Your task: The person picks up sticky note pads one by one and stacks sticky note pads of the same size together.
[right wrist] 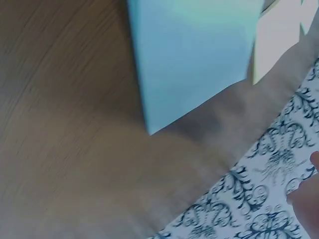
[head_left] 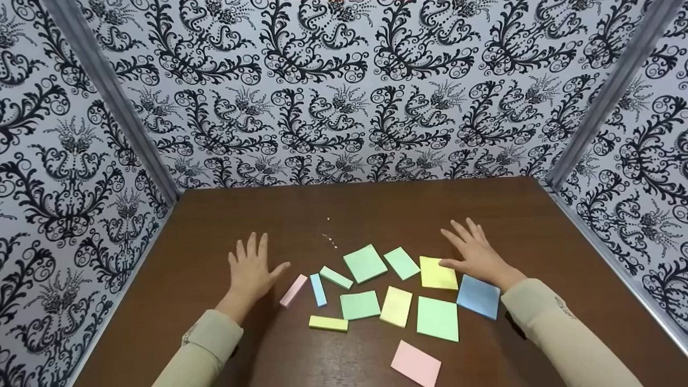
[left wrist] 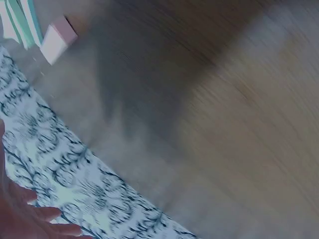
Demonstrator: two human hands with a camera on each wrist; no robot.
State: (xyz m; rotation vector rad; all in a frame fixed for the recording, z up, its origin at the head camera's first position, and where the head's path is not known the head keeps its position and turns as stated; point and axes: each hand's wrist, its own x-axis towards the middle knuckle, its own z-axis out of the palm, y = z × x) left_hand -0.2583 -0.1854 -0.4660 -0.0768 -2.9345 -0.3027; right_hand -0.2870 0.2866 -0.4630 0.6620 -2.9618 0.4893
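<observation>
My left hand (head_left: 251, 274), fingers spread and holding nothing, is left of a narrow pink sticky note pad (head_left: 293, 291). In the left wrist view that pink pad (left wrist: 58, 40) shows at the upper left. My right hand (head_left: 475, 257) is also spread, its thumb overlapping a yellow square pad (head_left: 438, 273) in the head view. Below its wrist sits a blue square pad (head_left: 478, 296), which looms large in the right wrist view (right wrist: 194, 55). Between the hands lie narrow blue (head_left: 318, 290) and green (head_left: 336, 277) pads and a large green pad (head_left: 365, 263).
Nearer me are a narrow yellow pad (head_left: 328, 323), a pale yellow pad (head_left: 396, 306), green pads (head_left: 360, 305) and a pink pad (head_left: 416, 363). Small white specks (head_left: 330, 239) dot the brown table (head_left: 258, 209). Patterned walls (head_left: 344, 107) enclose its back and sides.
</observation>
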